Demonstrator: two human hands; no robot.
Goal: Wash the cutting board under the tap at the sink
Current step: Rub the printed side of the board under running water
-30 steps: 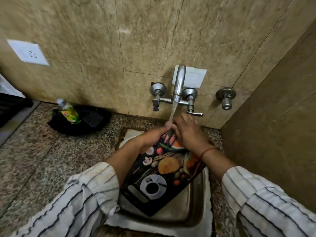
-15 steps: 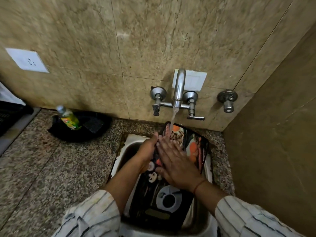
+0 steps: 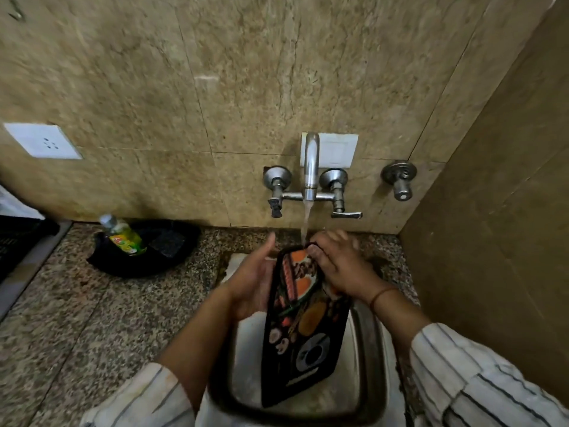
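A black cutting board [image 3: 303, 328] printed with food pictures stands tilted on its long edge in the steel sink [image 3: 366, 359]. Its far end is under the stream from the wall tap [image 3: 310, 167], which is running. My left hand [image 3: 254, 282] cups the board's left edge from behind, thumb raised. My right hand [image 3: 338, 263] grips the board's top right corner, fingers over the far end where the water lands.
A green dish-soap bottle [image 3: 124, 235] lies in a black tray [image 3: 147, 251] on the granite counter [image 3: 92, 318] left of the sink. A side wall [image 3: 492, 241] closes in on the right. A separate valve [image 3: 399, 180] sticks out of the back wall.
The board has been turned up onto its edge and narrower to view. My right hand slid from the board's face to its top corner; my left hand shifted to the left edge.
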